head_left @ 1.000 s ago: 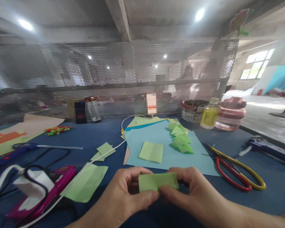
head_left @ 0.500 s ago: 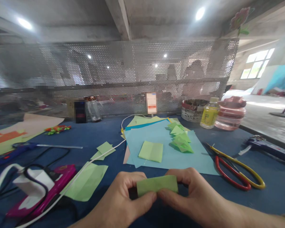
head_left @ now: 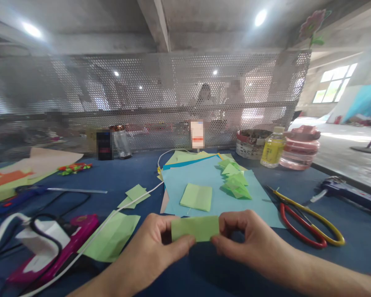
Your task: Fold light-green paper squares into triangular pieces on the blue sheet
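Both hands pinch a folded strip of light green paper (head_left: 195, 228) just above the blue table (head_left: 355, 231), near its front edge. My left hand (head_left: 154, 247) grips its left end between thumb and fingers. My right hand (head_left: 244, 237) grips the right end the same way. Beyond them a folded green square (head_left: 197, 196) and a row of small folded green pieces (head_left: 235, 180) lie on a light blue sheet (head_left: 259, 206).
Red and yellow scissors (head_left: 306, 222) lie to the right, a blue glue gun (head_left: 349, 192) beyond them. A pink glue gun (head_left: 54, 247) with a white cable (head_left: 132, 200) and green scraps (head_left: 111, 237) lie to the left. Bottles and jars stand along a perforated metal screen (head_left: 142, 99); people sit behind it.
Both hands have lifted the green strip slightly and shifted it left; the right fingers now hold only its right end, so more of the strip shows.
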The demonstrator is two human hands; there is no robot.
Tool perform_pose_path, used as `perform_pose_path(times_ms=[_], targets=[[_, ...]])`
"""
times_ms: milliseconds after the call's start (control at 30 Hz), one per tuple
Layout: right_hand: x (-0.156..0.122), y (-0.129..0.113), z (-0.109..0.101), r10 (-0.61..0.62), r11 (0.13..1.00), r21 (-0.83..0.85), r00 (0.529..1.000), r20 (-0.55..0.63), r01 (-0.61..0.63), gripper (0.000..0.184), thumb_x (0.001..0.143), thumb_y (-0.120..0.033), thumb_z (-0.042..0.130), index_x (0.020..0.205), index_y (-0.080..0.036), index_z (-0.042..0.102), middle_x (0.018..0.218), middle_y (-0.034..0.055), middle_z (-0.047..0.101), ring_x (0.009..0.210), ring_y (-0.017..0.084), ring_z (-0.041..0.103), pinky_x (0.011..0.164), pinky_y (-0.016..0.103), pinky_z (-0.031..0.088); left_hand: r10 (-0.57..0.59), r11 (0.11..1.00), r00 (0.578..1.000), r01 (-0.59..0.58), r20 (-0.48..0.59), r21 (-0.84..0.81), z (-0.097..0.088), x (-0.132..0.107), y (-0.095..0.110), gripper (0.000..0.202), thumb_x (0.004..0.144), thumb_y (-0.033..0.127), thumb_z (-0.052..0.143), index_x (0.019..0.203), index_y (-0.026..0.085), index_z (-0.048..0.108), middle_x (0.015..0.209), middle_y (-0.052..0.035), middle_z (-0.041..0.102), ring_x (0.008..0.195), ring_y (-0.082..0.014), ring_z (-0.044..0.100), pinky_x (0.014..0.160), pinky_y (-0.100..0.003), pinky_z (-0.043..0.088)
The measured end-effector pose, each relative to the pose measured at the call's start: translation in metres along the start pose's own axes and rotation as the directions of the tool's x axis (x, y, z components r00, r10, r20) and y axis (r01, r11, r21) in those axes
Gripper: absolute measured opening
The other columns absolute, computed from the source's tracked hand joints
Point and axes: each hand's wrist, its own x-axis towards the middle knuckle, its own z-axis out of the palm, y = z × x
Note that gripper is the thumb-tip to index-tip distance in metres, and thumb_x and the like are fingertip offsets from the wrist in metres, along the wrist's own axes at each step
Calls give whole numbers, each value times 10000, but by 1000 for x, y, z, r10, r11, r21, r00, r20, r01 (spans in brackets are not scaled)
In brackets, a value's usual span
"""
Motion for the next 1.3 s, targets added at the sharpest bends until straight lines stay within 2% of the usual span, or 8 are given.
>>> perform_pose_path(times_ms=[267, 400, 500, 600, 733, 933, 1067, 1300], targets=[[7, 3, -16, -48, 998, 33, 992, -117, 53, 179, 786, -309, 553, 673, -169, 556, 636, -15, 546, 618, 117, 476, 590, 228, 385, -7, 999, 994, 13, -111, 47, -13, 7, -1, 272, 778, 392, 602, 614, 175, 597, 570, 26, 502, 560, -132, 426, 544, -233, 302], [3, -2, -13, -103, 992, 69, 993, -49, 106, 297, 812, -440, 587, 864, -150, 616, 763, 13, 594, 704, 137, 505, 644, 234, 413, 18, 1000, 1000, -18, -24, -6, -4, 2, 0, 276, 800, 395, 612, 654, 162, 589, 560, 48, 430, 541, -114, 347, 517, -236, 249], [-1, -3, -5, -93, 995, 24, 995, 17, 93, 328, 794, -458, 624, 773, -131, 633, 686, -9, 556, 664, 122, 469, 608, 217, 392, 35, 999, 999, -33, 39, -33, 3, -2, 2, 300, 803, 376, 616, 616, 160, 525, 555, 59, 383, 543, -103, 303, 504, -237, 223], [-4, -1, 2, -97, 995, -29, 995, 3, 97, 305, 826, -414, 609, 708, -133, 624, 644, -25, 529, 633, 105, 440, 581, 203, 373, 38, 999, 997, -37, 68, -16, 8, -4, 3, 284, 801, 364, 617, 625, 154, 541, 568, 48, 425, 559, -108, 343, 517, -238, 246], [-4, 0, 1, -143, 984, -111, 990, -14, 141, 263, 861, -359, 578, 732, -139, 644, 668, -12, 577, 639, 111, 468, 608, 217, 394, 22, 999, 998, -19, 66, -44, 7, -1, 0, 271, 782, 377, 629, 642, 153, 567, 569, 46, 421, 559, -110, 346, 516, -238, 251], [-3, 2, -3, -127, 975, -187, 991, -30, 119, 259, 864, -345, 564, 726, -137, 634, 655, -10, 569, 631, 112, 469, 587, 224, 374, -23, 997, 997, 28, 67, -68, 1, 2, -5, 337, 769, 437, 666, 819, 104, 685, 616, 39, 434, 566, -102, 307, 514, -227, 238], [-2, 5, -3, -124, 978, -170, 992, -11, 120, 268, 860, -366, 570, 724, -141, 624, 666, -14, 563, 634, 110, 460, 593, 223, 366, 1, 1000, 995, 2, 101, -28, -2, 1, -3, 298, 764, 420, 658, 784, 122, 661, 656, 26, 469, 611, -123, 361, 559, -235, 294], [-1, 7, -3, -65, 991, -115, 997, 30, 68, 280, 849, -384, 577, 743, -133, 643, 666, -11, 552, 641, 116, 447, 575, 228, 341, 17, 993, 996, -26, 87, 113, -6, 1, -3, 270, 805, 396, 610, 721, 139, 588, 628, 50, 392, 602, -114, 313, 543, -227, 271]])
